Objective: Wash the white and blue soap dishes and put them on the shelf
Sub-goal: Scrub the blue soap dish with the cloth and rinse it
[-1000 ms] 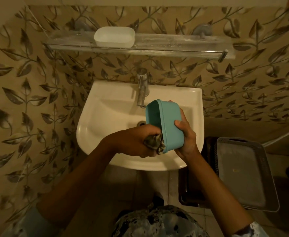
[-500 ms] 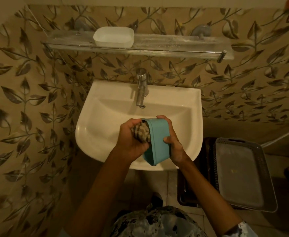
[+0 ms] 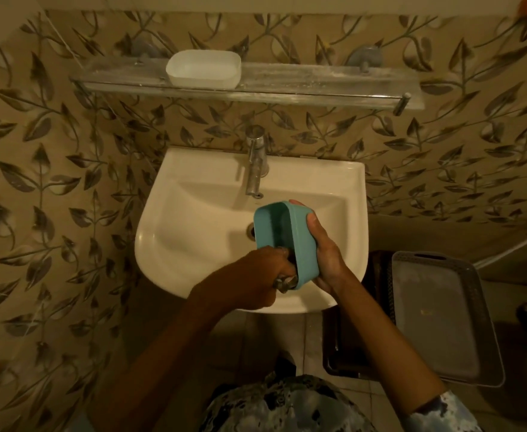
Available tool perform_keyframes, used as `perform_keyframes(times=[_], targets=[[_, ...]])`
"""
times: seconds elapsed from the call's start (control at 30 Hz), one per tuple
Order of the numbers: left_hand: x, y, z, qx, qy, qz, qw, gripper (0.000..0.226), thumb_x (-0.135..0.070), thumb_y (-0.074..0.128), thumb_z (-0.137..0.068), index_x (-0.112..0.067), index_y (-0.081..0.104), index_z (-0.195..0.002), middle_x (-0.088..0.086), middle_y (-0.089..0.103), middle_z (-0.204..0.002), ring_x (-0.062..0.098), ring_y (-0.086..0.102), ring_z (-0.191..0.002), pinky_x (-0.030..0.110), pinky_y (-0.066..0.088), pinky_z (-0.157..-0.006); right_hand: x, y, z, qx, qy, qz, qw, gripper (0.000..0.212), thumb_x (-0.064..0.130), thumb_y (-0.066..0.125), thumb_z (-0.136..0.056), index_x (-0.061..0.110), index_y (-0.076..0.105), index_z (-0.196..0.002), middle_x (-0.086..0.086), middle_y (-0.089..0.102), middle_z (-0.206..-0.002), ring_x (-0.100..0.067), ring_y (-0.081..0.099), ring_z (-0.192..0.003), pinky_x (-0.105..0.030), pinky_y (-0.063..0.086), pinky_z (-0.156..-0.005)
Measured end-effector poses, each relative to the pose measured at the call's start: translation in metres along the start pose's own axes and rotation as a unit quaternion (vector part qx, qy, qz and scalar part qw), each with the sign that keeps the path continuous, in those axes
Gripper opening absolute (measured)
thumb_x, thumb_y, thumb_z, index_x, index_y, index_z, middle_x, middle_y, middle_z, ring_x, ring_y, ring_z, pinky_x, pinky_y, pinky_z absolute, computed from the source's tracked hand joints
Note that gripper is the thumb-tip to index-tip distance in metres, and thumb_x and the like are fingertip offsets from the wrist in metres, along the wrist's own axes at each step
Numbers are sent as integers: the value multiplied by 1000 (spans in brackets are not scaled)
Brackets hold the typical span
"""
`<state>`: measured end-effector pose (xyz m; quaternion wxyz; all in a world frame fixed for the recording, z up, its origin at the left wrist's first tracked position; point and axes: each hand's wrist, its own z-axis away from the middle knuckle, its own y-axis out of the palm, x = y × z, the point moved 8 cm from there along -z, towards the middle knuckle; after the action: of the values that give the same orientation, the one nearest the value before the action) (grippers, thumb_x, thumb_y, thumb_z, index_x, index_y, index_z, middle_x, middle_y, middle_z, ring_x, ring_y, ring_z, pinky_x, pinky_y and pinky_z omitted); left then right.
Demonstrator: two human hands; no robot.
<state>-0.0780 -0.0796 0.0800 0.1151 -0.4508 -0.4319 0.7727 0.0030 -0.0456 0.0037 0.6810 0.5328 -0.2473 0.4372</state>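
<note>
The blue soap dish (image 3: 299, 235) is tilted on its side over the white basin (image 3: 193, 213), its open face turned left. My right hand (image 3: 324, 251) grips its outer side and bottom. My left hand (image 3: 256, 275) is closed on a dark scrub cloth (image 3: 285, 280) pressed into the dish's near end. The white soap dish (image 3: 203, 69) stands upright on the glass shelf (image 3: 318, 85) above the basin, left of the shelf's middle.
A chrome tap (image 3: 256, 160) rises at the back of the basin, no water visibly running. A grey plastic basket (image 3: 443, 316) sits on the floor to the right. Leaf-patterned tiles cover the wall.
The dish has tipped back so its open face shows again. My left hand with the cloth has slid from the dish's upper end down to its near end.
</note>
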Motion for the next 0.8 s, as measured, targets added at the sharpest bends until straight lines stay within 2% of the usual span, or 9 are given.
perform_keyframes(times=[0.1,0.23,0.3,0.4,0.47,0.57,0.63,0.7,0.8], targets=[[2,-9,-15,81,-41,-25,996,17,8,56,-75,0,64,-88,18,64,-96,30,61,-85,32,47,-67,-10,-8,-2,-53,45,-71,995,68,56,48,-84,10,54,-134,-14,70,-113,-25,70,-95,-35,60,-79],[9,-27,-25,21,-120,269,955,18,9,55,-78,0,67,-89,11,68,-83,12,65,-73,23,55,-68,0,-16,-6,-62,14,-45,997,69,56,42,-88,8,50,-138,-11,72,-110,-22,71,-96,-31,59,-75],[24,-28,-23,-64,-216,512,829,22,6,51,-80,-3,64,-96,14,67,-94,23,64,-86,36,53,-82,9,-11,-5,-54,-29,-26,998,72,59,44,-87,11,45,-141,-12,67,-121,-25,67,-106,-36,58,-82],[33,-25,-25,-147,-251,778,557,23,-8,42,-87,-3,61,-98,15,67,-90,27,63,-83,40,51,-78,20,-2,-1,-31,-112,57,992,70,67,55,-79,25,44,-134,-11,60,-127,-27,61,-110,-45,54,-90],[35,-22,-25,-200,-251,803,502,30,-11,42,-89,2,59,-109,19,63,-100,28,61,-87,41,49,-82,17,1,-1,-22,-119,92,988,64,67,55,-80,30,45,-132,-14,58,-127,-31,60,-111,-53,50,-93],[34,-10,-21,-235,-241,729,596,34,0,43,-88,2,53,-121,22,59,-117,32,60,-101,46,48,-91,24,-6,-7,-44,-112,103,987,60,69,52,-81,35,48,-130,-12,62,-126,-33,62,-112,-52,52,-92],[37,-8,-17,-199,-222,616,729,44,8,49,-83,-6,51,-125,18,58,-122,30,58,-111,48,50,-95,33,-16,-15,-64,-109,95,987,59,71,52,-80,37,51,-128,-4,66,-120,-23,66,-105,-40,56,-83],[34,-14,-16,-94,-169,462,865,40,6,52,-82,-16,59,-114,7,65,-106,14,64,-97,32,57,-82,41,-24,-21,-73,-104,108,986,51,65,44,-87,35,50,-129,-6,63,-123,-21,65,-103,-38,57,-81],[62,-33,-9,-32,-155,380,911,32,1,55,-78,-15,67,-103,11,70,-79,15,65,-67,23,53,-55,34,-43,-30,-110,-60,50,991,56,57,34,-95,21,45,-138,-14,61,-126,-24,65,-103,-40,58,-78]])
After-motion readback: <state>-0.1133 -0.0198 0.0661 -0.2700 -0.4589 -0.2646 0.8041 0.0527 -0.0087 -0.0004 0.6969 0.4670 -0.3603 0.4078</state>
